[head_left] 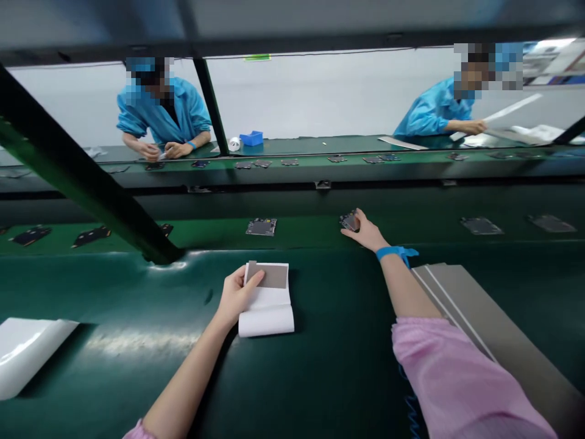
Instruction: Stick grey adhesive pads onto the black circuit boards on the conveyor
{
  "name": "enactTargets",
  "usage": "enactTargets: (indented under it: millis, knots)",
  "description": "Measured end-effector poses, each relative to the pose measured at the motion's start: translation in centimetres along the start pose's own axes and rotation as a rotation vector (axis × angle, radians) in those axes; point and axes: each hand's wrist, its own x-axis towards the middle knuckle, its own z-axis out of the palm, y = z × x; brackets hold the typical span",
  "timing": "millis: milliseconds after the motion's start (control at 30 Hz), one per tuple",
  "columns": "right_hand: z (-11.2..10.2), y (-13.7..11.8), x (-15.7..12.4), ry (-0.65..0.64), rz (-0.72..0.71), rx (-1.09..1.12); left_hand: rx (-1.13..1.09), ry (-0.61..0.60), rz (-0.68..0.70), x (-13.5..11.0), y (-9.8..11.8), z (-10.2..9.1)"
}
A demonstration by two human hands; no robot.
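Note:
My left hand grips the left edge of a white paper strip carrying a grey rectangular pad, thumb pressed on the pad's corner; the strip curls under at its near end on the dark green table. My right hand, with a blue wrist strap, reaches forward to the green conveyor belt and closes its fingers on a small dark circuit board. Another similar board lies on the belt to the left.
More boards ride the belt at left and right. A slanted green frame post crosses the left. A grey sheet stack lies right, a white sheet left. Two people in blue coats work across a far belt.

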Motion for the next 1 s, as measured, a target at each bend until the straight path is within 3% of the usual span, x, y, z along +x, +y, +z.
enactTargets:
  millis: [267,467,567,633,767,867,1000]
  knots:
    - [0.7,-0.9,-0.6,0.238,0.132,-0.304,-0.001,0.006,0.021,-0.2,0.7,0.3]
    - [0.6,-1.0,-1.0,0.340,0.162,-0.288,-0.033,-0.006,0.024,-0.2,0.8,0.4]
    - [0.8,-3.1,-1.4,0.384,0.045,-0.169,-0.062,-0.008,0.040,-0.3,0.6,0.5]
    - [1.7,-6.1,-2.4,0.312,-0.161,-0.004,-0.070,-0.013,0.046,-0.3,0.5,0.6]
    - [4.7,-13.1,-7.0,-0.110,-0.549,0.306,-0.068,-0.029,0.075,-0.2,0.1,0.6]
    - [6.4,-16.0,-10.1,-0.266,-0.608,0.386,-0.050,-0.056,0.112,-0.3,0.0,0.5]
    - [7.0,-16.4,-11.1,-0.240,-0.552,0.433,-0.022,-0.136,0.140,-0.3,-0.1,0.5]
